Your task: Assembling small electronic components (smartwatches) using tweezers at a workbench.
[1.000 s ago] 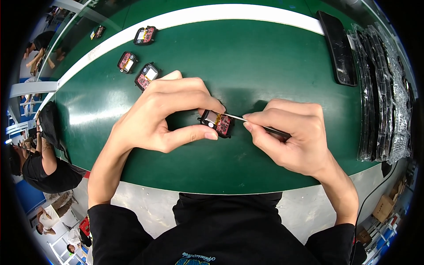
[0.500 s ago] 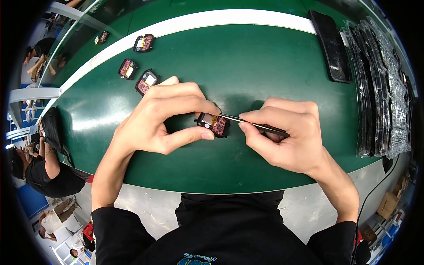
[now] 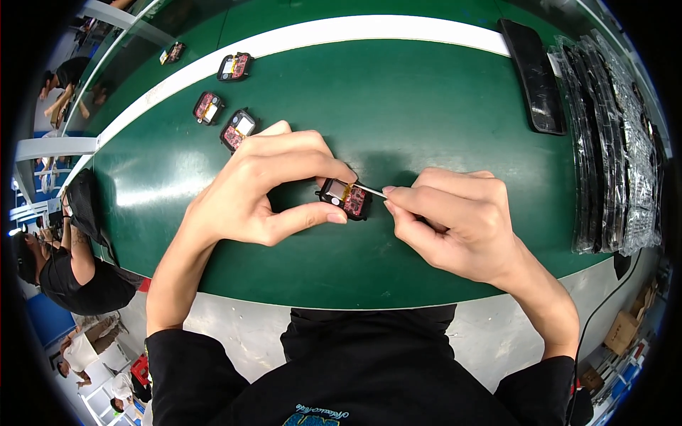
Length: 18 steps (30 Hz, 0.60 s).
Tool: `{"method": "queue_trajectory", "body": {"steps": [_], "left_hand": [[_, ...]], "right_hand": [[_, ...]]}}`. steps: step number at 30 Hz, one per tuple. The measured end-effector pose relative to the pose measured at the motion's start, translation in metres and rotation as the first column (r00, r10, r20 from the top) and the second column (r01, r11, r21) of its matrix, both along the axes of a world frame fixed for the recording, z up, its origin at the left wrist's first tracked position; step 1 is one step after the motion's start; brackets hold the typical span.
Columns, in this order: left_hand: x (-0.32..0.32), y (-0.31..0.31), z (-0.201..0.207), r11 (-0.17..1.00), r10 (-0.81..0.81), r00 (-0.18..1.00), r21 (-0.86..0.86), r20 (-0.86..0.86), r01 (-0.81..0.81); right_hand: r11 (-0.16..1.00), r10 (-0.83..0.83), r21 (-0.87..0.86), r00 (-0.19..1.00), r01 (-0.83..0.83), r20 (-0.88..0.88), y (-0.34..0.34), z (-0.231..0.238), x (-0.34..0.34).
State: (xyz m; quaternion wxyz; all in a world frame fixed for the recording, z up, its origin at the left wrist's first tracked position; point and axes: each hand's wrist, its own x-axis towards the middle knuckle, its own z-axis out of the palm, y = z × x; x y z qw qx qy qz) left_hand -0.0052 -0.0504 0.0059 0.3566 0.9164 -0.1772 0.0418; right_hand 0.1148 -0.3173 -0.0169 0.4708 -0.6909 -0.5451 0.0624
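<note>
Near the front middle of the table, a small open black device housing shows a red circuit board, a silvery cell and yellow tape. My left hand grips it at its edges, index finger on the far side and thumb on the near side. In my right hand, thumb and fingers pinch slim tweezers with a pale metal tip. That tip touches or hovers over the far right part of the housing, beside my left fingertip. Most of the tweezers' body is hidden behind my right fingers.
Beyond my left hand lie several similar open housings. A black tray rests at the far right, beside a stack of clear plastic trays. A white strip crosses the green table. Another person sits at the left.
My right hand has rolled and shifted slightly, so less of the tweezers' dark body shows. The left hand keeps its grip, with the housing almost in the same place.
</note>
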Motion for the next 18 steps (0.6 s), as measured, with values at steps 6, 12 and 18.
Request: {"method": "queue_trajectory", "body": {"steps": [6, 12, 18], "left_hand": [[0.002, 0.000, 0.002, 0.999, 0.010, 1.000, -0.037, -0.029, -0.011], [0.002, -0.001, -0.001, 0.997, 0.049, 0.998, -0.053, -0.040, -0.051], [0.002, -0.001, 0.002, 1.000, 0.002, 1.000, 0.021, -0.020, -0.001]], "right_hand": [[0.999, -0.051, -0.015, 0.998, 0.051, 0.024, -0.002, 0.008, 0.001], [0.986, -0.165, -0.017, 0.969, 0.165, -0.182, 0.001, 0.016, 0.012], [0.996, -0.078, -0.074, 0.952, 0.059, -0.297, 0.006, 0.017, 0.003]]}}
